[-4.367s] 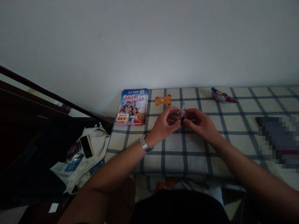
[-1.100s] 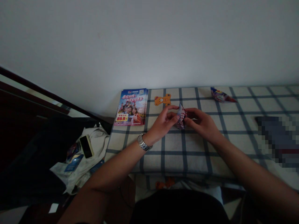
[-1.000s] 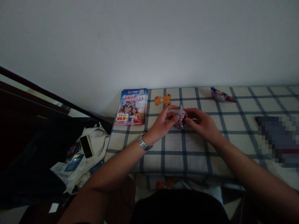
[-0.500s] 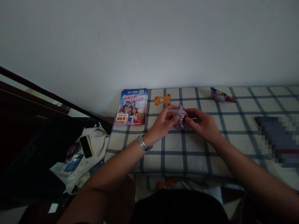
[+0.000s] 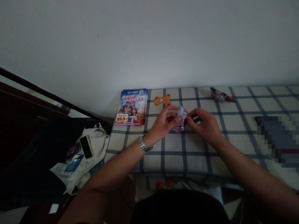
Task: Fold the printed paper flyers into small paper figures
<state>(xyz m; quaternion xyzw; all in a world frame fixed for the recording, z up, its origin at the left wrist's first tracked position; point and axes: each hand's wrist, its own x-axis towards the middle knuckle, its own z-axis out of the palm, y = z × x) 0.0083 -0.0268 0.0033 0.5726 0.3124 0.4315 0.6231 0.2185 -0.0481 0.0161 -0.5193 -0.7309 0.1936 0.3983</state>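
A small folded paper piece (image 5: 181,119), printed in red, white and blue, is pinched between both my hands over the checked tablecloth (image 5: 187,149). My left hand (image 5: 163,124), with a metal watch on its wrist, grips the paper's left edge with thumb and fingers. My right hand (image 5: 204,124) holds the right edge with curled fingers. The piece stands tilted, a flat face turned toward me.
A stack of colourful flyers (image 5: 131,106) lies at the table's back left corner, next to an orange bear cutout (image 5: 163,100). A finished folded paper shape (image 5: 220,95) sits at the back right. A phone (image 5: 86,147) lies on clothes to the left, off the table.
The folded paper has opened slightly wider and turned its face toward me. My right hand shifted a little right along its edge. My left hand stayed in place.
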